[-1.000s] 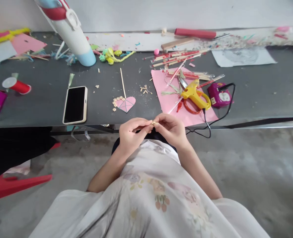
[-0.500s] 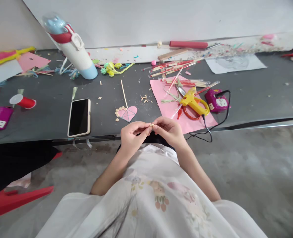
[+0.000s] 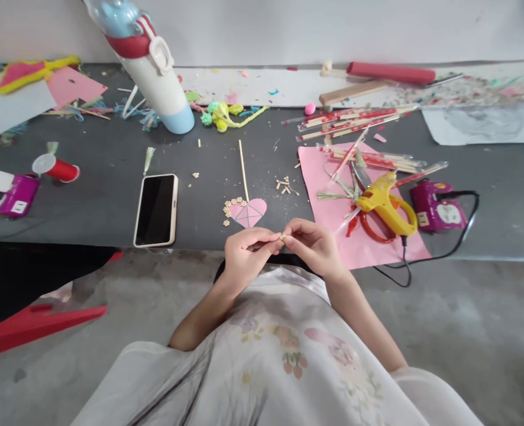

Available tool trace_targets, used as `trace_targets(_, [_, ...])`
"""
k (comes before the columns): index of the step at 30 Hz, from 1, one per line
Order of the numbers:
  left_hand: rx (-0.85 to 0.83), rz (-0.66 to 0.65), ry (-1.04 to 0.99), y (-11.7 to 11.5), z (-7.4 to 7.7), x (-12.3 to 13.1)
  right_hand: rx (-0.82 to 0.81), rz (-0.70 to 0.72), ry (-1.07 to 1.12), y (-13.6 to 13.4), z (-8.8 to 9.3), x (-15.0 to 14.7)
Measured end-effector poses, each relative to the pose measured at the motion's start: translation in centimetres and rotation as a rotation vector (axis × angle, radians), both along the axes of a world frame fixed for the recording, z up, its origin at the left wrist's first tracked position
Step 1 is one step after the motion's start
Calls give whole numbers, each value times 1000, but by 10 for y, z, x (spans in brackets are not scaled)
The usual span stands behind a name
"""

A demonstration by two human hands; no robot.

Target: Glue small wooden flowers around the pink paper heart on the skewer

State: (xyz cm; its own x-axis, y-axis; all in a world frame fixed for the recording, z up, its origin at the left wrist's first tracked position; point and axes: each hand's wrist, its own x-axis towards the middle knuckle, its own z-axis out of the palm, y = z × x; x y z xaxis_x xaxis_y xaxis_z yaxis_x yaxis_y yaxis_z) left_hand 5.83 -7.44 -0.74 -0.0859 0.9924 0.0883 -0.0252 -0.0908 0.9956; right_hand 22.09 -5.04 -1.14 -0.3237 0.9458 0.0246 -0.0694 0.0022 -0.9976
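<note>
Now, L hand (image 3: 244, 255) & R hand (image 3: 316, 245) both pinched shut on tiny wood bit (image 3: 283, 237), near pink heart (image 3: 249, 213)

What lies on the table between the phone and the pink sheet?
Head view: a pink heart on a stick, tiny flower pieces beside it, scattered wood bits.

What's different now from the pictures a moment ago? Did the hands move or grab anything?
Almost nothing. The left hand and right hand still pinch the tiny tan piece together at the table edge; nothing was grabbed or dropped. Only the camera swung, sliding everything rightward in view. The phone, pink heart and yellow glue gun lie where they were.
</note>
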Motion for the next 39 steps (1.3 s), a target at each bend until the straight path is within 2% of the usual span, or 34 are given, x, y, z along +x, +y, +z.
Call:
trace_targets(12, [41,-18,1,-3,-9,3,69,35,-7,1,-6,6])
trace_targets(20, [38,10,-20,3,-11,6,-136,-80,1,-2,-2,2])
trace_targets(25, [62,14,45,1,-17,7,-205,-71,-43,0,0,6])
trace_targets(31, [248,-28,185,5,-19,3,-249,-84,-19,2,2,7])
trace_targets(35, [225,-29,152,7,-18,3,-173,-105,-20,1,1,9])
trace_targets(39, [187,-11,77,5,-15,3,45,-193,-72,-1,0,11])
